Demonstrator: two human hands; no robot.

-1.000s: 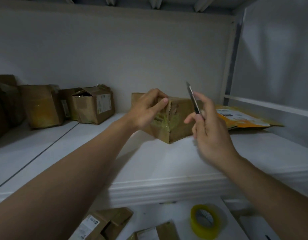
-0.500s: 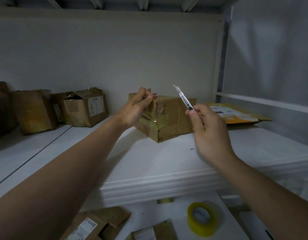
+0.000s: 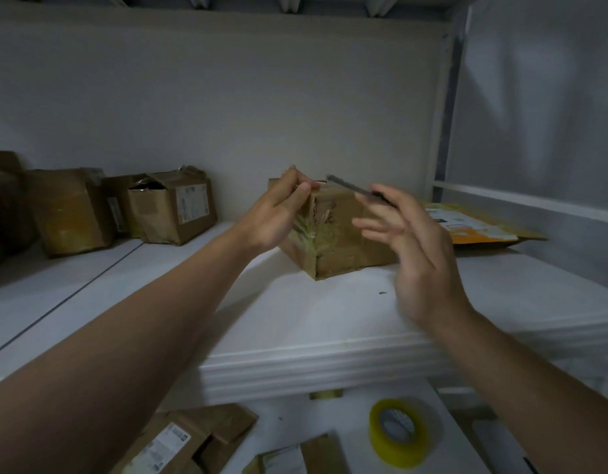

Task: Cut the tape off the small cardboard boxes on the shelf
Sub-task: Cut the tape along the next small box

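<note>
Cutter [image 3: 355,191] has tipped down, blurred — right fingers [image 3: 398,207] pinch it, left fingers [image 3: 297,196] grip the box [image 3: 343,236].

Storeroom: shelf [image 3: 295,323] w/ parcels [image 3: 172,206]

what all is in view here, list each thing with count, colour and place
small brown taped cardboard box: one, brown with yellowish tape, middle of the shelf
grey utility knife: one, dark grey, above the box's top, in the right hand
other brown cardboard boxes: about four, brown, left end of the shelf
flat orange and white package: one, lying at the shelf's right end
white shelf: one, white, carrying the boxes
yellow tape roll: one, yellow, lower surface under the shelf
labelled brown boxes: at least two, brown with white labels, lower surface, left of the roll
left hand: one, grips the box's top near corner
right hand: one, blurred, holds the knife
</note>
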